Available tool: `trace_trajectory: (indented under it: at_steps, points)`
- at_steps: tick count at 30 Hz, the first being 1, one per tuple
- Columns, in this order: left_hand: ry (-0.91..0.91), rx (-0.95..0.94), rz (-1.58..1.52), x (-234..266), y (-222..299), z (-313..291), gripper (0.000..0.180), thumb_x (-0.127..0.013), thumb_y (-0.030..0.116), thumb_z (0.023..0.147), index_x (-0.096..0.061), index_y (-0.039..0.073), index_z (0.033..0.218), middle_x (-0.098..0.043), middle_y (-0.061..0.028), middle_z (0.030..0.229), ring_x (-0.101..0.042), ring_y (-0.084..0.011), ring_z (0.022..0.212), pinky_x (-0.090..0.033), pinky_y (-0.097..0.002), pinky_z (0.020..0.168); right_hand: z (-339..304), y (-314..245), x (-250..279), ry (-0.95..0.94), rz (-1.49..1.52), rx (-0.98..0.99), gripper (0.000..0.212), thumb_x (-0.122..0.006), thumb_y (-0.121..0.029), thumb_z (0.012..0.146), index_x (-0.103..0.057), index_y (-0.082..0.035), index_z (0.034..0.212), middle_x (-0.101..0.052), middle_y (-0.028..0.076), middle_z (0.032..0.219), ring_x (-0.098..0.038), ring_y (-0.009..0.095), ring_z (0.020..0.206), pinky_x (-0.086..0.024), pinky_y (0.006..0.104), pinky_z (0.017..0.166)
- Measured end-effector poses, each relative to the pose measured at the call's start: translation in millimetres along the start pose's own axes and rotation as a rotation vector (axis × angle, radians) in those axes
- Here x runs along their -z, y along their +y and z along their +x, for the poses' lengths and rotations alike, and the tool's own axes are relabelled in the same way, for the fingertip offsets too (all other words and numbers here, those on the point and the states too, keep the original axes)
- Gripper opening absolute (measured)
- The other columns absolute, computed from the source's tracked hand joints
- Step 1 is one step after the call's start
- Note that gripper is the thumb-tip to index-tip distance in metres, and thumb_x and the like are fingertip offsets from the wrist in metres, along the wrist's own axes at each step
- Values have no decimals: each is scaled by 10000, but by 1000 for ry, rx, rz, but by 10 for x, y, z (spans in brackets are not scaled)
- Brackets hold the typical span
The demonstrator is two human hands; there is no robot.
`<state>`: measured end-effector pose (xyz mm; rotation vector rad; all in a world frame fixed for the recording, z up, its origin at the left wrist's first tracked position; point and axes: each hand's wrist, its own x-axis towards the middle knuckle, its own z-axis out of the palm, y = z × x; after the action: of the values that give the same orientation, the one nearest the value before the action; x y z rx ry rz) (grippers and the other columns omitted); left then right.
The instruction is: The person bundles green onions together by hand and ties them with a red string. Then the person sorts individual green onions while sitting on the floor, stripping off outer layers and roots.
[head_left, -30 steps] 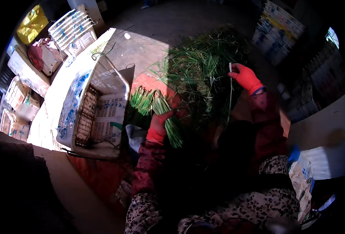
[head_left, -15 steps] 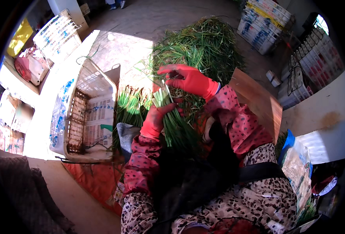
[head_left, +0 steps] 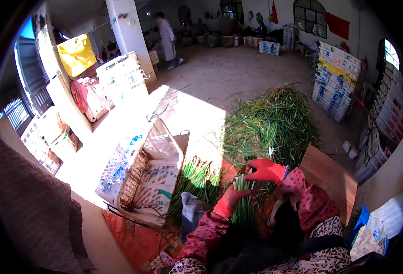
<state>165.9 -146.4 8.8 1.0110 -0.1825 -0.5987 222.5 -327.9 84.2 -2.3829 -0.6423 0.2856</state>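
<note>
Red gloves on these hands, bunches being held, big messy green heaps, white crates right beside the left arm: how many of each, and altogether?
Red gloves: 2
Held bunch of green stalks: 1
Loose heap of green stalks: 1
White plastic crate: 1
Total: 5

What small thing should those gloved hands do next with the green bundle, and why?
Probably a gentle evening-up of the pale stalk ends by the right hand. The left hand is wrapped around the bundle, the right is at those ends, and one stalk seems to stick up past the others. Whether the right hand grips that stalk, I can't tell.
</note>
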Motion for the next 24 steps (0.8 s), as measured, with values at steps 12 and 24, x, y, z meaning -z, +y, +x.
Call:
trace_trajectory:
  at_steps: [12, 24]
  points:
    - [13, -32, 25, -137, 392, -141, 240, -571, 54, 859, -608, 12, 1093, -639, -54, 879, -611, -145, 754, -508, -292, 660, 369, 123, 424, 641, 987, -181, 317, -589, -312, 871, -583, 0, 812, -611, 101, 687, -623, 203, 596, -510, 317, 580]
    - [70, -13, -158, -99, 23, 188, 227, -549, 86, 885, -566, 19, 1100, -655, -92, 840, -655, -206, 763, -536, -329, 722, -37, -354, -265, 189, -219, 200, 356, -629, -385, 838, -633, -142, 1098, -620, 110, 998, -612, 287, 919, -486, 363, 790]
